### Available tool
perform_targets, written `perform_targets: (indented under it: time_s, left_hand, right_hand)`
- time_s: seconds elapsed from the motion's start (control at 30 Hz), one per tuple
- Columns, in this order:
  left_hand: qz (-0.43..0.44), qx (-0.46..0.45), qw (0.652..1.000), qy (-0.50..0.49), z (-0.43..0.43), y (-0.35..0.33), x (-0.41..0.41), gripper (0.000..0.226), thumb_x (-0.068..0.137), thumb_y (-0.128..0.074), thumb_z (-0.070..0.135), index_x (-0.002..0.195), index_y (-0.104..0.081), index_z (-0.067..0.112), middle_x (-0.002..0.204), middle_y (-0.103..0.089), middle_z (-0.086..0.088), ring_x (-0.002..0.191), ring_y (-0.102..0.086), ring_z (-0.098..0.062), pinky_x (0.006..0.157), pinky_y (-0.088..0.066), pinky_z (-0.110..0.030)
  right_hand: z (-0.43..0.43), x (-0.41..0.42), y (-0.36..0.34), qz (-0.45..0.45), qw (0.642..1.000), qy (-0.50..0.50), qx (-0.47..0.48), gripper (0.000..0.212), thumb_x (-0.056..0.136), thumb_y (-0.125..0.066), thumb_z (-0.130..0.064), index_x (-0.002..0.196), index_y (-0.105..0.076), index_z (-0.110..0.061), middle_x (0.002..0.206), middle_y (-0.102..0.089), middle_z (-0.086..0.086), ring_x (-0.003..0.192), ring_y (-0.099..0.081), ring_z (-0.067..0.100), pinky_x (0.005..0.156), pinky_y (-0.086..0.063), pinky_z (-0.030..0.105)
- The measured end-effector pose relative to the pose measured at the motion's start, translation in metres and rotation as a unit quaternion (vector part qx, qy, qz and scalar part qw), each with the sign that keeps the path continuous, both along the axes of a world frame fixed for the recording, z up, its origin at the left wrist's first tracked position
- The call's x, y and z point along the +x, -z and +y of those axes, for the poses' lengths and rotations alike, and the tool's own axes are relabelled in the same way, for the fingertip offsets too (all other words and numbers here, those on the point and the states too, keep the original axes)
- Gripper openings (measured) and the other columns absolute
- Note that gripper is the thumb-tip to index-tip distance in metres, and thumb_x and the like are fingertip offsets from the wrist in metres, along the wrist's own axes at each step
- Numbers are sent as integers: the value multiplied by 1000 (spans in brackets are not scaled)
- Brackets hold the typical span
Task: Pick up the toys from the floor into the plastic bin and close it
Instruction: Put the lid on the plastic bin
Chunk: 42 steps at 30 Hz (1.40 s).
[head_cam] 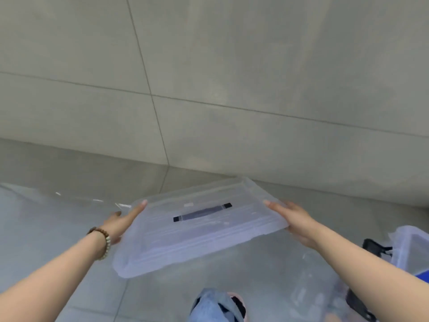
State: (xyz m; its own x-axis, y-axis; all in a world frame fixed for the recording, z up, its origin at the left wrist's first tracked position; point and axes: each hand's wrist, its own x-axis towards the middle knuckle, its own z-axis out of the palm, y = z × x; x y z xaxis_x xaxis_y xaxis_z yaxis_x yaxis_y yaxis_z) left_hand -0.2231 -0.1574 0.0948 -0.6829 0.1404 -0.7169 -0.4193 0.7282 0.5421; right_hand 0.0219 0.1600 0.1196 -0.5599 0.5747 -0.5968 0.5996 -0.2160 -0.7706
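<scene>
A translucent plastic lid (199, 231) with a dark handle strip (202, 212) is held in the air above the floor, tilted slightly. My left hand (124, 220) grips its left edge, a bead bracelet on the wrist. Along the lid's right edge my right hand (293, 217) has its fingers stretched out and holds it. At the right edge of the view stands the clear plastic bin (411, 247), with black latches and something blue inside. No loose toys show on the floor.
A grey tiled wall (232, 77) rises close ahead and meets the grey tiled floor (58, 217). My leg in blue jeans (213, 307) is at the bottom centre. Clear plastic sheeting (313, 287) lies on the floor by the bin.
</scene>
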Motion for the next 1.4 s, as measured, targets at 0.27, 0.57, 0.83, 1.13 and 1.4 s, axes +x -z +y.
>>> perform_targets:
  time_s: [0.27,0.57,0.83,1.13,1.4]
  left_hand:
    - [16,202,979,28,26,-145,7,98,67,-40,84,144,-35,24,142,-43,-8,136,-33,-27,114,-16,-54]
    - [-17,416,890,184,80,-294,48,106,31,-69,82,110,-57,12,104,-72,-5,91,-70,-11,89,-41,-27]
    - [197,333,849,360,180,-333,125,118,50,-41,95,147,-16,32,144,-33,17,132,-33,-7,114,-24,-38]
    - [266,474,806,233,280,-321,254,61,84,-35,70,67,-37,12,59,-40,-6,48,-39,-17,51,-33,-26]
    - [163,366,885,238,352,-278,338,57,89,-43,58,66,-45,5,58,-45,-10,50,-40,-23,52,-30,-29]
  right_hand:
    - [13,33,-131,38,996,-16,77,80,72,-76,-35,137,-40,-5,141,-40,7,112,-55,15,93,-48,29]
    - [32,139,-298,-44,929,-56,363,74,50,-76,-64,90,-54,-6,70,-64,4,64,-69,19,71,-57,33]
    - [43,264,-397,-110,853,50,507,71,58,-52,-83,69,-38,-14,64,-51,3,60,-64,26,57,-48,33]
    - [59,405,-399,-69,869,206,445,78,51,-53,-91,68,-37,-16,69,-33,2,63,-36,18,60,-29,31]
    - [50,499,-280,55,916,331,219,63,74,-65,-56,120,-53,-14,106,-65,10,79,-64,23,78,-54,36]
